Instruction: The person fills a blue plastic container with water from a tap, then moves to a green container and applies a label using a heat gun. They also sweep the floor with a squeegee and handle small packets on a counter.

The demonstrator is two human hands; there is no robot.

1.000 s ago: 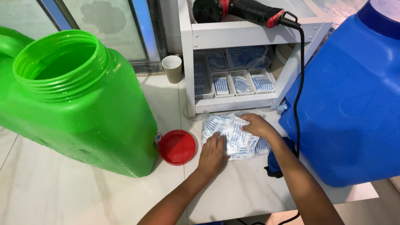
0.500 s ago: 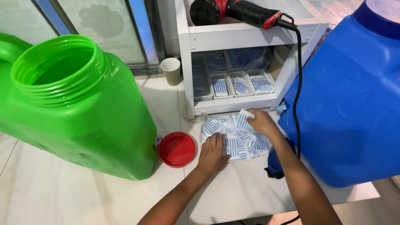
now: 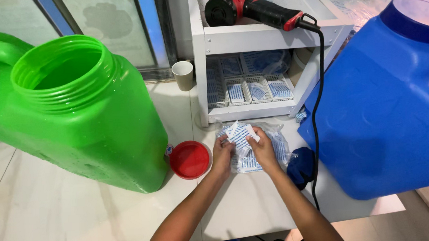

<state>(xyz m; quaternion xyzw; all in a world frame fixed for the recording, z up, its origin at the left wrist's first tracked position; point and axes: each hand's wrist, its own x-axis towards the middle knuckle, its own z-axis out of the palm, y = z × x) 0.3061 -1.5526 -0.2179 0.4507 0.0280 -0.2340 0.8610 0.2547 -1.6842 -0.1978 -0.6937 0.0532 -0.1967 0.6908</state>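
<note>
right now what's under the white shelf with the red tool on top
Under the white shelf, small mesh baskets hold blue-and-white packets, with more bagged packets behind. The back right corner is shadowed and can't be made out.

Your left hand and right hand meet over a clear bag of small white-and-blue packets on the pale table, each pinching packets lifted just above the pile. A red lid lies just left of your left hand, beside the open green jug; a big blue jug stands to the right. Farther off, a white shelf carries a red and black power tool, its black cord dropping past the bag, with a paper cup at the shelf's left.
</note>
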